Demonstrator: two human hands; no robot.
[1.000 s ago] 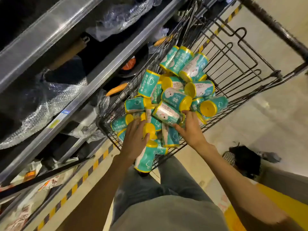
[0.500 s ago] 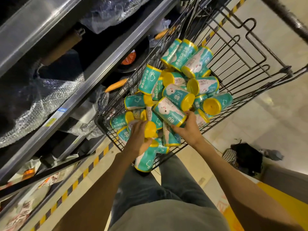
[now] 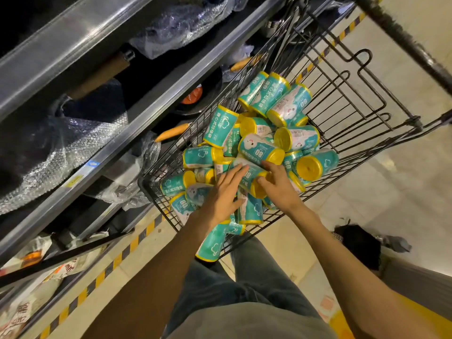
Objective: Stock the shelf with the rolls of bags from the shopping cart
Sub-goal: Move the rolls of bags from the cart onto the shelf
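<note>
I can't read the small print on the rolls of bags (image 3: 259, 148): teal wrappers, yellow ends, heaped in the shopping cart (image 3: 354, 99) beside the shelf (image 3: 151, 99). My left hand (image 3: 223, 192) lies flat on them, grip open; my right hand (image 3: 278, 187) curls around one roll (image 3: 249, 174).

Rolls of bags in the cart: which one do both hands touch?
The teal roll lying between left hand and right hand; no other roll has both.

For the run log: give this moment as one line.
stage: picking | left hand: on rolls | right hand: grips roll | cart: full
</note>
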